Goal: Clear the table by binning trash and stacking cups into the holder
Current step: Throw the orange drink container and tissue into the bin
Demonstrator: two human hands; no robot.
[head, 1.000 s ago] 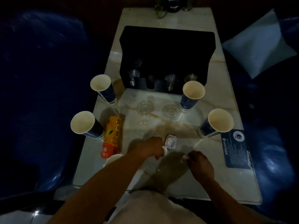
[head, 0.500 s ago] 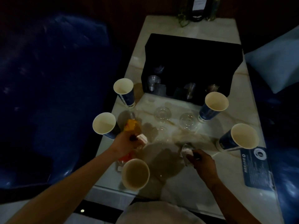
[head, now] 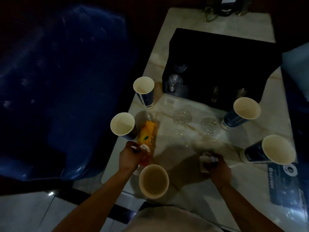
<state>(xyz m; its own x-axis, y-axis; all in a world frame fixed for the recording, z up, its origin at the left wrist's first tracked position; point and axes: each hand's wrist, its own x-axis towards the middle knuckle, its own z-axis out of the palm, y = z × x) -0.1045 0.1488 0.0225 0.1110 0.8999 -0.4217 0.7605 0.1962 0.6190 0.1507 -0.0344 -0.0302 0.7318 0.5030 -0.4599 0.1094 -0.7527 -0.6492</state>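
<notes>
Orange bottle [head: 148, 138] lying lengthwise away from left hand [head: 132, 155], which grips its near end plus paper scrap; right hand [head: 216, 165] clutching crumpled wrappers [head: 206, 159].

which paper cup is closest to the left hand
The paper cup at the table's near edge, just below the left hand; the other four stand farther up.

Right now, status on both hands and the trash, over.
Left hand grips white scrap, touching orange bottle. Right hand clutches crumpled wrapper. Five paper cups unstacked; nearest cup between hands.
</notes>
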